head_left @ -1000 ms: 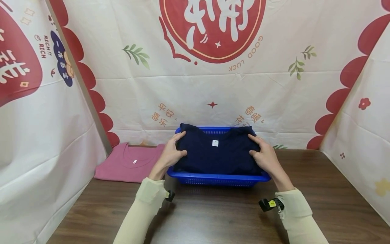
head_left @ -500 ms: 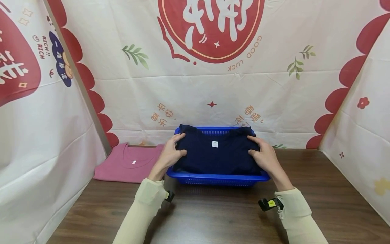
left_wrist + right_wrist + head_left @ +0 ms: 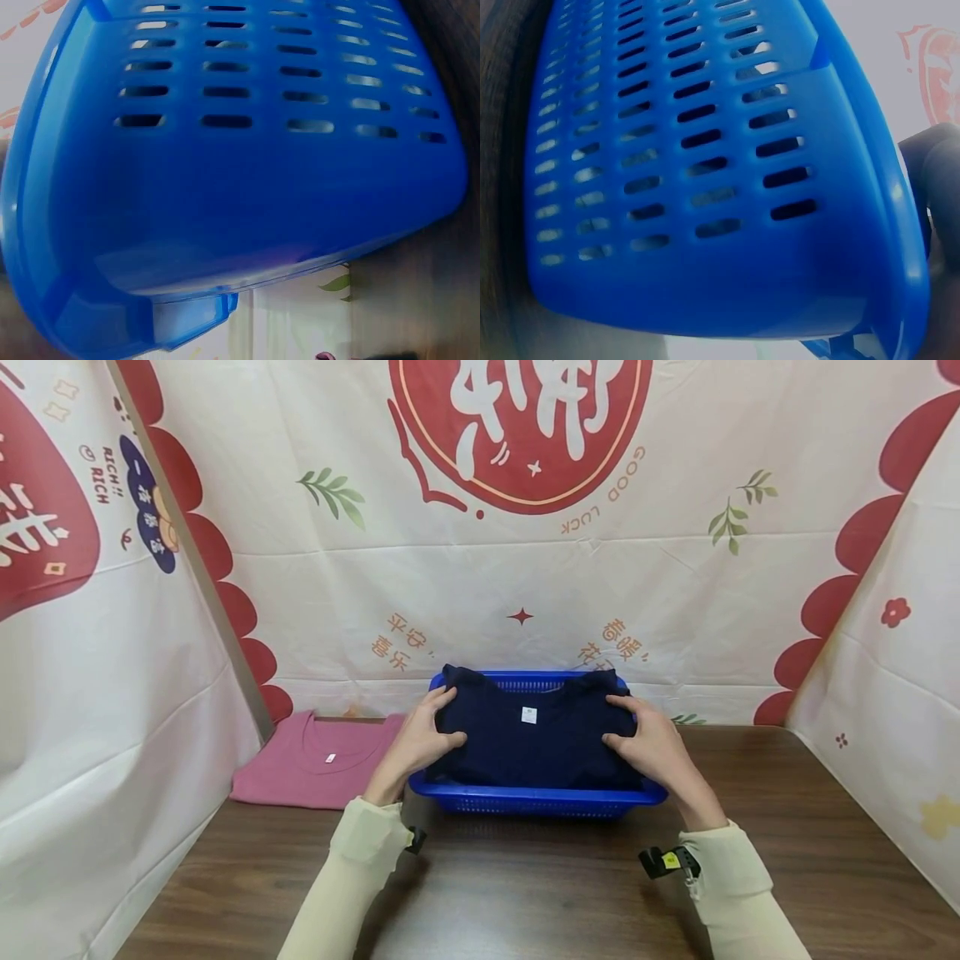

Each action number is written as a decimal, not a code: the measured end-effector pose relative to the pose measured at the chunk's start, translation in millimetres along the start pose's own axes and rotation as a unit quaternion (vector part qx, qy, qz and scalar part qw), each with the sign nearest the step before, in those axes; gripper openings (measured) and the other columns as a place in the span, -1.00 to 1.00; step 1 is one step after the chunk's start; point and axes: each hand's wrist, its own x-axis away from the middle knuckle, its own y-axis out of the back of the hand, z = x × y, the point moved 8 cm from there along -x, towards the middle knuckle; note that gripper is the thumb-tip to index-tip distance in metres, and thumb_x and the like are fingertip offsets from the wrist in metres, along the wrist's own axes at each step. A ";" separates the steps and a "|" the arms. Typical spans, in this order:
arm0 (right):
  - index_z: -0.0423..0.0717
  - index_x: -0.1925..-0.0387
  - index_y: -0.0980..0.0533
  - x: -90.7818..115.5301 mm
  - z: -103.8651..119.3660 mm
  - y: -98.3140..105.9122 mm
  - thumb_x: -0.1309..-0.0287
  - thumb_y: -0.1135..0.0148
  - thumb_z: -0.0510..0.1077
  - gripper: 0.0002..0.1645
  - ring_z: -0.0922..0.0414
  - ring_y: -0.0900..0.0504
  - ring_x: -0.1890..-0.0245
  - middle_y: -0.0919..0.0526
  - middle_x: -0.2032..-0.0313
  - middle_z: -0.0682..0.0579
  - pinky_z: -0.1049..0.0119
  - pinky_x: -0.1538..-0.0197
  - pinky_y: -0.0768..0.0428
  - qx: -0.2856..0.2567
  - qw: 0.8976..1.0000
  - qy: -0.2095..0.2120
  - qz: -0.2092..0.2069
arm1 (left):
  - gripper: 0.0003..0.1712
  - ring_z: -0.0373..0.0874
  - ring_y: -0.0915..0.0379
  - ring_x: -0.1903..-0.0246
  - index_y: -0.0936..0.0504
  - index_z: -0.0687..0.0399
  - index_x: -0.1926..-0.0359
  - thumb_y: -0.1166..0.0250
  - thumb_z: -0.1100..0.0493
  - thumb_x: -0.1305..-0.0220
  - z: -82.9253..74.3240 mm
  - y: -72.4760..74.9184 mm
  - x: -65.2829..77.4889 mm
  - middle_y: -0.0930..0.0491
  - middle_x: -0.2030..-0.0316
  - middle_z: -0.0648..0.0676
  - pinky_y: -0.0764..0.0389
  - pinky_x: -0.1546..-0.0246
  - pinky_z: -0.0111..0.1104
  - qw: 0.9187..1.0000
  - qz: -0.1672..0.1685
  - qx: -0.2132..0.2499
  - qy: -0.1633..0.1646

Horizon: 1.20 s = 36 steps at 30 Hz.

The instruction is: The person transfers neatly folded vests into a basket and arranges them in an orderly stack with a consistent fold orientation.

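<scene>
A folded navy T-shirt (image 3: 525,752) with a small white neck label lies in a blue slotted plastic basket (image 3: 536,795), its shoulder corners poking up at the back rim. My left hand (image 3: 420,739) grips the shirt's left side, thumb on top. On the right side my right hand (image 3: 658,745) holds it the same way, with the rest of the fingers hidden. Through the left wrist view runs the basket's slotted side wall (image 3: 225,187). The right wrist view has the opposite wall (image 3: 705,285), and a dark, blurred part of my right hand (image 3: 945,187) beyond the rim.
To the left of the basket a folded pink T-shirt (image 3: 315,781) lies on the brown wooden table (image 3: 510,893). Printed white cloth (image 3: 480,581) hangs behind and on both sides of the table.
The navy T-shirt's neck has settled slightly lower in the basket. Both thumbs have shifted a little inward over the shirt. The basket and pink T-shirt stay in place.
</scene>
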 end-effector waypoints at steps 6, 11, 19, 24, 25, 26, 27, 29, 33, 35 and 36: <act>-0.16 -0.50 -0.32 2.6 6.6 0.5 -0.25 -0.26 -0.18 -0.21 -0.43 -0.30 -0.41 -0.30 -0.49 -0.37 -0.43 -0.27 -0.38 0.044 0.999 0.013 -0.009 | -0.03 0.17 -0.03 -0.59 -0.30 0.08 -0.56 -0.48 0.18 -0.13 -2.7 1.9 2.1 -0.14 -0.60 0.16 -0.26 -0.49 0.14 1.000 0.003 -0.027 0.004; -0.16 -0.45 -0.38 4.7 7.9 5.8 -0.25 -0.25 -0.14 -0.27 -0.42 -0.42 -0.32 -0.38 -0.44 -0.34 -0.41 -0.14 -0.48 0.085 0.996 0.013 -0.038 | -0.04 0.17 -0.06 -0.58 -0.32 0.10 -0.54 -0.46 0.17 -0.12 -2.8 2.0 2.0 -0.17 -0.59 0.16 -0.25 -0.50 0.12 0.999 -0.006 -0.051 0.012; -0.20 -0.35 -0.49 4.4 5.0 6.6 -0.26 -0.26 -0.12 -0.36 -0.40 -0.48 -0.26 -0.37 -0.45 -0.30 -0.36 -0.04 -0.54 0.123 0.991 0.009 -0.052 | -0.05 0.23 -0.08 -0.57 -0.28 0.15 -0.55 -0.43 0.17 -0.14 -0.8 1.9 2.7 -0.17 -0.57 0.24 -0.21 -0.52 0.10 0.996 -0.002 -0.082 0.041; -0.21 -0.27 -0.57 2.6 6.3 3.0 -0.25 -0.25 -0.13 -0.44 -0.43 -0.47 -0.22 -0.31 -0.48 -0.33 -0.34 -0.01 -0.53 0.139 0.989 0.023 -0.052 | -0.06 0.26 -0.09 -0.55 -0.29 0.03 -0.57 -0.43 0.16 -0.17 -0.6 0.4 3.2 -0.13 -0.59 0.25 -0.20 -0.49 0.20 0.994 0.000 -0.104 0.041; -0.22 -0.24 -0.59 2.5 6.4 2.3 -0.25 -0.25 -0.14 -0.46 -0.45 -0.43 -0.23 -0.29 -0.49 -0.35 -0.35 -0.03 -0.51 0.138 0.989 0.026 -0.051 | -0.06 0.26 -0.11 -0.55 -0.30 -0.02 -0.56 -0.43 0.16 -0.16 -1.3 0.5 3.4 -0.11 -0.60 0.23 -0.23 -0.46 0.22 0.993 -0.002 -0.109 0.037; -0.24 -0.22 -0.61 2.4 6.7 1.5 -0.24 -0.25 -0.16 -0.48 -0.48 -0.38 -0.26 -0.26 -0.50 -0.37 -0.39 -0.12 -0.47 0.136 0.989 0.030 -0.050 | -0.07 0.26 -0.14 -0.53 -0.32 -0.07 -0.55 -0.43 0.17 -0.16 -2.2 0.7 3.7 -0.09 -0.61 0.21 -0.27 -0.43 0.23 0.993 -0.005 -0.116 0.031; -0.26 -0.19 -0.62 2.6 6.5 1.0 -0.24 -0.25 -0.17 -0.50 -0.51 -0.31 -0.31 -0.23 -0.51 -0.38 -0.43 -0.21 -0.39 0.133 0.989 0.034 -0.048 | -0.09 0.26 -0.17 -0.52 -0.35 -0.10 -0.54 -0.44 0.18 -0.16 -3.4 0.8 4.0 -0.07 -0.62 0.19 -0.31 -0.40 0.24 0.992 -0.008 -0.124 0.023; -0.30 -0.16 -0.63 2.7 6.3 -0.4 -0.23 -0.24 -0.21 -0.52 -0.53 -0.19 -0.40 -0.16 -0.54 -0.39 -0.47 -0.35 -0.24 0.123 0.991 0.041 -0.042 | -0.15 0.26 -0.18 -0.52 -0.42 -0.15 -0.50 -0.44 0.20 -0.16 -7.0 0.6 4.9 -0.06 -0.63 0.13 -0.36 -0.36 0.23 0.990 -0.008 -0.139 0.002; -0.37 -0.13 -0.63 3.0 9.8 -1.9 -0.22 -0.24 -0.28 -0.55 -0.44 -0.04 -0.54 -0.11 -0.56 -0.39 -0.46 -0.46 -0.08 0.111 0.991 0.067 -0.033 | -0.35 0.28 -0.04 -0.57 -0.58 -0.07 -0.37 -0.39 0.21 -0.22 -13.2 -3.1 7.3 -0.17 -0.59 0.12 -0.31 -0.41 0.24 0.986 0.008 -0.161 -0.042; -0.37 -0.12 -0.64 2.9 13.4 -2.3 -0.20 -0.26 -0.31 -0.56 -0.41 -0.04 -0.56 -0.15 -0.55 -0.38 -0.46 -0.46 -0.10 0.113 0.989 0.084 -0.034 | -0.44 0.26 0.08 -0.62 -0.63 -0.03 -0.31 -0.36 0.20 -0.27 -14.2 -5.5 8.6 -0.25 -0.56 0.13 -0.23 -0.46 0.26 0.985 0.023 -0.163 -0.052; -0.36 -0.11 -0.64 3.0 15.5 -3.0 -0.19 -0.27 -0.32 -0.56 -0.39 -0.05 -0.56 -0.20 -0.54 -0.38 -0.45 -0.46 -0.11 0.116 0.988 0.094 -0.034 | -0.47 0.25 0.14 -0.63 -0.65 -0.02 -0.29 -0.35 0.19 -0.29 -13.5 -7.0 9.0 -0.29 -0.54 0.14 -0.18 -0.48 0.27 0.985 0.031 -0.164 -0.052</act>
